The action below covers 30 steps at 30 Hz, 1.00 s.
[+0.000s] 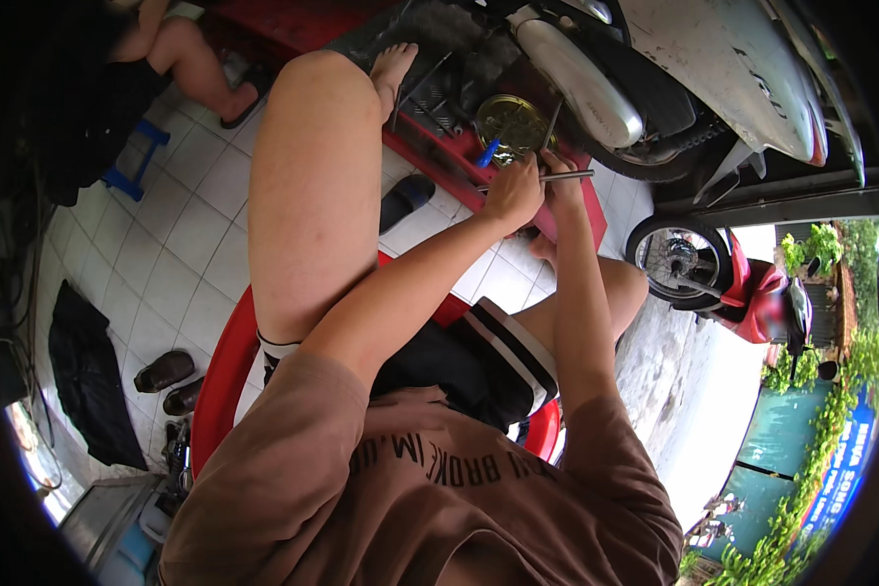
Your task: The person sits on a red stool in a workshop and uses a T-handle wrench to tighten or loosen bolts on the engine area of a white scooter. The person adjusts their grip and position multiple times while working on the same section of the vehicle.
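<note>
Both my hands are close together over the edge of a red work platform (436,148). A straight bright metal rod (574,176) lies crosswise at them, one end sticking out past the right hand. My left hand (516,192) is closed around the rod; my right hand (563,188) is closed against it, its fingers partly hidden. A thinner metal shaft (554,122) points away from the fingers; whether it joins the rod I cannot tell. Just beyond sits a round pan (499,104) of yellowish liquid. A blue-handled tool (489,151) leans at its near rim.
A motorbike (596,88) stands over the platform's far right, its wheel and exhaust near my hands. A red motorbike (752,293) is parked at right. Another person's leg (193,73) and a blue stool (139,161) are at upper left. Shoes (164,371) and black cloth (90,376) lie on the tiles.
</note>
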Tool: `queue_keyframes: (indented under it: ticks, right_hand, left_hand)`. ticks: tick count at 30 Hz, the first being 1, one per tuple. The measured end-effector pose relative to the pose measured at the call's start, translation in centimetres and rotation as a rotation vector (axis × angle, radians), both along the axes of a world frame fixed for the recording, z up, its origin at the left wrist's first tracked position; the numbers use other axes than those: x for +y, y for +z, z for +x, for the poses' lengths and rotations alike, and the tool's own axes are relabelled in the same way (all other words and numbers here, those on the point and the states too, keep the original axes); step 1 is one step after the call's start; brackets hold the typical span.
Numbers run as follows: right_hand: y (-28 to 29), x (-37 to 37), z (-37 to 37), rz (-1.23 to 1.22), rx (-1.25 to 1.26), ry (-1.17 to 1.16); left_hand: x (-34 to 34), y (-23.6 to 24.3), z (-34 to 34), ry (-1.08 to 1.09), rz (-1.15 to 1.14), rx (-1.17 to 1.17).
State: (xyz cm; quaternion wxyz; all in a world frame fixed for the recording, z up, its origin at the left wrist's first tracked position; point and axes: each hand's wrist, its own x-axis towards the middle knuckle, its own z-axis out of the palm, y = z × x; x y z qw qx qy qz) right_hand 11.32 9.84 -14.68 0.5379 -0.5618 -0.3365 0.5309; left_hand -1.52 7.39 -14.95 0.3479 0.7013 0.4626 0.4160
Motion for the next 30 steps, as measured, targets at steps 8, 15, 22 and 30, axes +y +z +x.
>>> queue_keyframes:
  ticks: [8,15,22,30]
  right_hand:
    - [-1.3,0.8,-0.1,-0.009,-0.073,0.018]
    - [-2.6,2.2,0.3,-0.086,0.438,0.341]
    - [0.0,1.8,-2.5,0.060,0.346,0.213]
    - [-0.7,2.6,-1.8,0.084,0.623,0.171]
  left_hand:
    - [2.0,-1.6,1.3,0.067,-0.475,-0.512]
    - [4.6,0.2,-1.0,-0.201,-1.317,-1.427]
    - [0.3,4.7,-1.7,-0.249,-1.094,-0.549]
    - [0.7,8.6,-5.0,-0.113,0.033,0.123]
